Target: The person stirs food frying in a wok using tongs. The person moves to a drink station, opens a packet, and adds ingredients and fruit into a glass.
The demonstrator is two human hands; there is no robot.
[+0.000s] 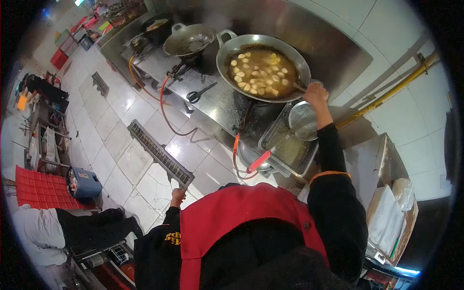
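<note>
In the head view, my right hand (316, 94) is closed round the handle of a cooking utensil (299, 87) at the right rim of a large wok (224, 62). The utensil's far end is hidden in the brown liquid. Many pale, round pieces of food (261, 83) float there. My left hand (178, 196) hangs low by my side, above the floor, its fingers curled; whatever it may hold, I cannot make out. Below my right forearm, a metal strainer (303, 121) and a red-handled tool (259, 161) rest on a rectangular tray (305, 164).
A smaller wok (189, 41) stands left of the large one. Black scissors (200, 93) lie on the steel counter (212, 107). Orange gas hoses (163, 99) hang over its front. A floor drain grate (159, 153) runs behind. Another person (43, 229) is at lower left.
</note>
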